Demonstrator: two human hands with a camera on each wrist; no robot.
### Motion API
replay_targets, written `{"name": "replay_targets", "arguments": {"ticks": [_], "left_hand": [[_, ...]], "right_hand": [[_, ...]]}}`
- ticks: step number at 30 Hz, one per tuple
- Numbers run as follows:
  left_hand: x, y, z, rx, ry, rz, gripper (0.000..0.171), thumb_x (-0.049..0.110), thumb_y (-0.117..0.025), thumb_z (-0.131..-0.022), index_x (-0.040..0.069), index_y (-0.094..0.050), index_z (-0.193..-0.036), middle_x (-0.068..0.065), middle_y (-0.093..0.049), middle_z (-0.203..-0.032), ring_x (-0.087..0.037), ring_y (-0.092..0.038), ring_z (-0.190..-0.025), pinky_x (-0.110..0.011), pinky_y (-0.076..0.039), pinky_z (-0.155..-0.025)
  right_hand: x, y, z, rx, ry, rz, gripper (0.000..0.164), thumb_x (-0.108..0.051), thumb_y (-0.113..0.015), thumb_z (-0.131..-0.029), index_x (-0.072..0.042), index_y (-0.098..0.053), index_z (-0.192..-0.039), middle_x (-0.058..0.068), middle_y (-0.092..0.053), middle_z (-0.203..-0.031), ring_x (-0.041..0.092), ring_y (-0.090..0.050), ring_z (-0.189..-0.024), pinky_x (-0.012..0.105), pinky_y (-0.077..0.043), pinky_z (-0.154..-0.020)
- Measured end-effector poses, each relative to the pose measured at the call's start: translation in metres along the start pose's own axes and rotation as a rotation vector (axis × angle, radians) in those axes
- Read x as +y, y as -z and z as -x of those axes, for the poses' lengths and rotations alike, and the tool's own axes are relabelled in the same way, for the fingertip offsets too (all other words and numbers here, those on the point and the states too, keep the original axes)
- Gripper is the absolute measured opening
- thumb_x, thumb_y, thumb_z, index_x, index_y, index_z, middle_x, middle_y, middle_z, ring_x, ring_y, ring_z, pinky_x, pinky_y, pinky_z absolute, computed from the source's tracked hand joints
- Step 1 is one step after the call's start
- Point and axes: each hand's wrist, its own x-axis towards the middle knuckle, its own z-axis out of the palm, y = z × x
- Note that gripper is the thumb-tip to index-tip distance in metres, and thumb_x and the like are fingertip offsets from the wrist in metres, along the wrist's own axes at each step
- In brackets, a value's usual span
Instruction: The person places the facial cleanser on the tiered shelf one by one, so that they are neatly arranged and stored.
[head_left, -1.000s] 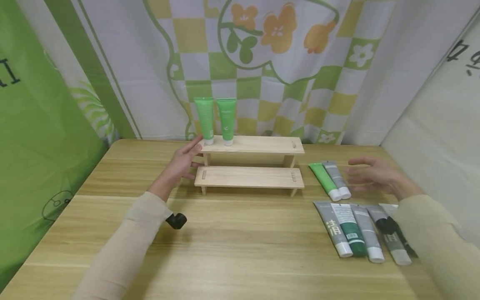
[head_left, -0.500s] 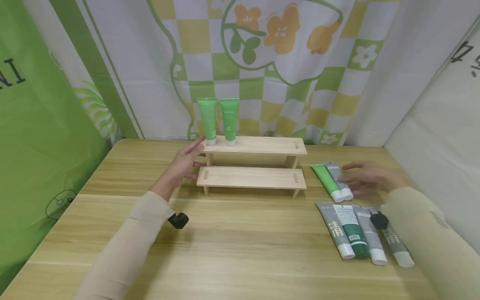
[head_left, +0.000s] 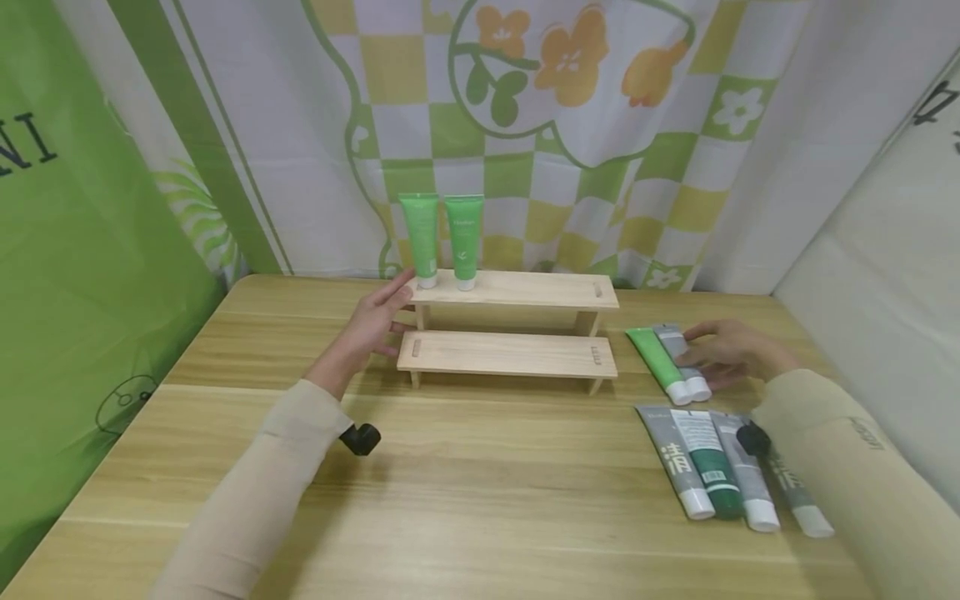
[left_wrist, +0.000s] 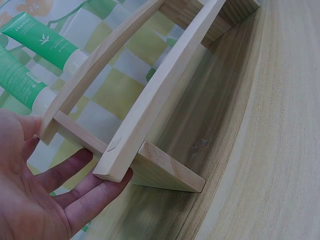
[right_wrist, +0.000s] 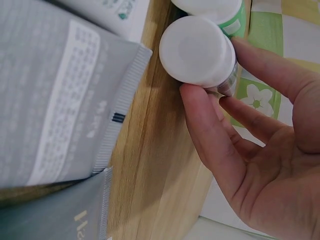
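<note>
My left hand is at the left end of a two-step wooden display stand, its fingers mostly straight. In the left wrist view the fingertips touch the end of the stand's lower board. Two green squeeze tubes stand cap down on the upper step's left part. On the right, my right hand has its fingertips at the sides of a grey squeeze tube lying on the table. A green squeeze tube lies against its left side. In the right wrist view the fingers curve about the grey tube's white cap.
Nearer the front right lies a row of several grey and green-white tubes, partly under the right forearm. The wooden table runs up to a checked, flowered curtain. Green cloth hangs at the left.
My right hand has moved left and down onto the grey tube, from beside it. The left hand stays at the stand's end. The whole view has shifted slightly.
</note>
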Motion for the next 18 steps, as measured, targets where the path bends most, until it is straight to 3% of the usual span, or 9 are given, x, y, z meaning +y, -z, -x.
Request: {"name": "replay_targets", "arguments": {"ticks": [12, 18], "left_hand": [[0.0014, 0.0002, 0.0007, -0.005, 0.004, 0.001, 0.051, 0.05, -0.038, -0.107, 0.046, -0.027, -0.157, -0.014, -0.041, -0.152, -0.04, -0.054, -0.121, -0.058, -0.053, -0.084], [0.0012, 0.0, 0.0017, -0.008, 0.003, 0.004, 0.051, 0.051, -0.038, -0.107, 0.047, -0.026, -0.157, -0.014, -0.039, -0.153, -0.041, -0.054, -0.122, -0.061, -0.051, -0.087]], "right_hand": [[0.0005, -0.0009, -0.0013, 0.016, 0.008, -0.001, 0.082, -0.021, -0.074, -0.093, 0.011, -0.025, -0.15, 0.035, -0.057, -0.122, 0.029, -0.064, -0.096, 0.042, -0.06, -0.077], [0.0021, -0.0028, 0.0004, 0.013, 0.027, -0.03, 0.083, -0.021, -0.073, -0.093, 0.013, -0.023, -0.15, 0.039, -0.052, -0.126, 0.033, -0.061, -0.103, 0.043, -0.06, -0.079]]}}
